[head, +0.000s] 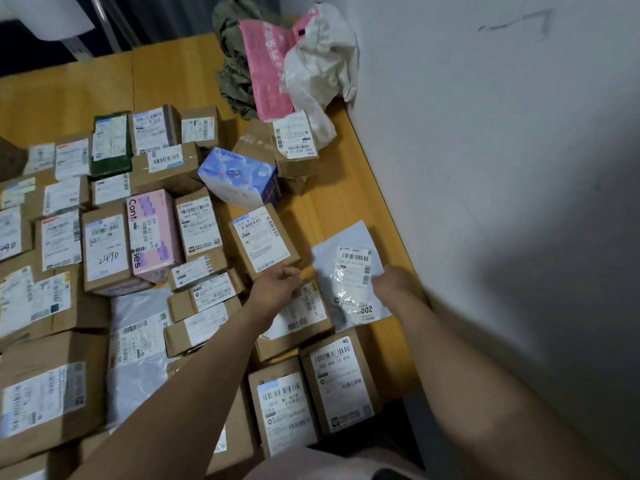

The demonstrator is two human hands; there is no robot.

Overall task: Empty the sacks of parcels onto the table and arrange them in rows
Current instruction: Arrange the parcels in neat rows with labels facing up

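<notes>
Wears pale pink cloth (329,462) at the bottom edge, nearest of all, and stretches both bare forearms up over the yellow wooden desk (363,209). Bends the left grip (277,287) round the upper left corner of a flat brown cardboard box (304,317) with a white label, holding it where it lies among the parcels, just below another labelled brown carton (263,242). Closes the right grip (391,282), seen from the back and somewhat blurred, on the right edge of a white plastic mailer bag (346,268). Has that bag flat on bare wood near the desk's right side, close to the grey wall (485,168).

Has, just below these, a pair of brown labelled cartons (341,379) side by side at the near edge. Faces a crowd of labelled brown parcels covering the left and middle of the desk in rough rows, among them a pink printed box (152,233), a dark green packet (110,147), a grey plastic mailer (138,341) and, tilted on top of others, a blue-and-white carton (239,178). Sees, at the far right corner against the wall, a heap of crumpled sacks: a pink plastic sack (266,71), a white plastic sack (322,64) and an olive-green cloth sack (235,77).
</notes>
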